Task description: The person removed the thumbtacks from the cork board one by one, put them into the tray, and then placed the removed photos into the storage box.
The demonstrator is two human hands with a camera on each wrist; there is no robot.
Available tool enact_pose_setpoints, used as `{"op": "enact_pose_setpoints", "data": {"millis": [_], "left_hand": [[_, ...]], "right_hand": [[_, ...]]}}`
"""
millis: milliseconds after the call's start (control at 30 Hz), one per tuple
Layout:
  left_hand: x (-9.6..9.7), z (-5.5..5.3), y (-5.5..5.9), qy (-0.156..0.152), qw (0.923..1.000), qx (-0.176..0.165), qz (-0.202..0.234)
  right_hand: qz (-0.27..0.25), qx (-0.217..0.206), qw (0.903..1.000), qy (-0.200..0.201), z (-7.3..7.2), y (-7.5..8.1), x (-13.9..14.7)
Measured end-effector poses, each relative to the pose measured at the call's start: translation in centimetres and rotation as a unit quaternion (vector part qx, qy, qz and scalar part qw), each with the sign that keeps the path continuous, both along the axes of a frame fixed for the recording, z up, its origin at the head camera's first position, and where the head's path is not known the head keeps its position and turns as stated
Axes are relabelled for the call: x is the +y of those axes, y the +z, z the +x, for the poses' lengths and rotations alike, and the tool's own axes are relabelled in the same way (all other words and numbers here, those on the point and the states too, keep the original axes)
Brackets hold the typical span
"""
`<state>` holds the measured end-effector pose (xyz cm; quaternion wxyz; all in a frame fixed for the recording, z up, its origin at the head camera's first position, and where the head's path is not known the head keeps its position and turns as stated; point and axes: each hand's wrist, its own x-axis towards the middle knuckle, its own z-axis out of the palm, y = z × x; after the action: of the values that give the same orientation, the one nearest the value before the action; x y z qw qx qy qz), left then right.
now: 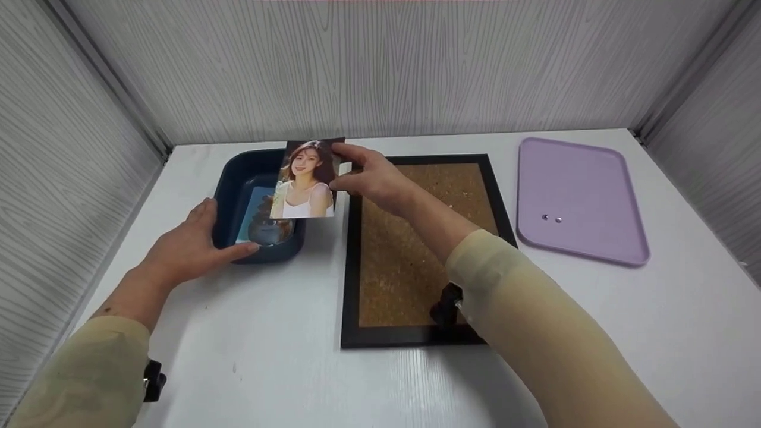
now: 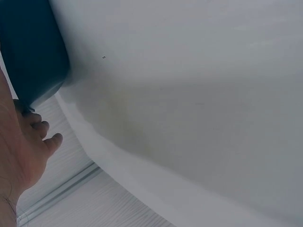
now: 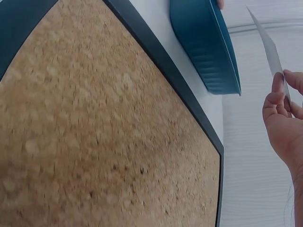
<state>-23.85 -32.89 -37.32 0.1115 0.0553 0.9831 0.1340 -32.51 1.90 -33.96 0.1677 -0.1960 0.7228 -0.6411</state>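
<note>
My right hand (image 1: 380, 178) pinches the right edge of a photo print (image 1: 306, 193) between thumb and fingers, holding it raised over the right side of a dark blue plastic bin (image 1: 279, 254). A portrait of a person in a white top is printed on it. Edge-on, the same print (image 3: 271, 52) shows as a thin sheet in the right wrist view. Inside the bin lies another picture (image 1: 261, 223) with a blue background, partly covered by the raised print. At the bin's near left corner rests my left hand (image 1: 187, 246), fingers along the outer wall, thumb across the front rim.
Right of the bin, a black-framed cork board (image 1: 410, 255) lies flat, partly under my right forearm. A lilac tray (image 1: 585, 184) at the far right carries two small shiny pieces (image 1: 552, 219). Pale wood-grain panels (image 1: 392, 71) enclose the white table (image 1: 285, 356) behind and at both sides.
</note>
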Motion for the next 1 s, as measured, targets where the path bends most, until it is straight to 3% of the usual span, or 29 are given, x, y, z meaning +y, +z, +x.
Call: {"op": "enact_pose_setpoints", "data": {"millis": [233,1000], "left_hand": [[0.0,0.3,0.0,0.008,0.9999,-0.002,0.006],[0.8,0.7,0.3,-0.001,1.0,0.0,0.004]], "right_hand": [[-0.006,-0.001,1.0,0.006,-0.3,-0.6,-1.7],[0.034,0.003,0.9994,0.002,-0.7,-1.3,-3.3]]}}
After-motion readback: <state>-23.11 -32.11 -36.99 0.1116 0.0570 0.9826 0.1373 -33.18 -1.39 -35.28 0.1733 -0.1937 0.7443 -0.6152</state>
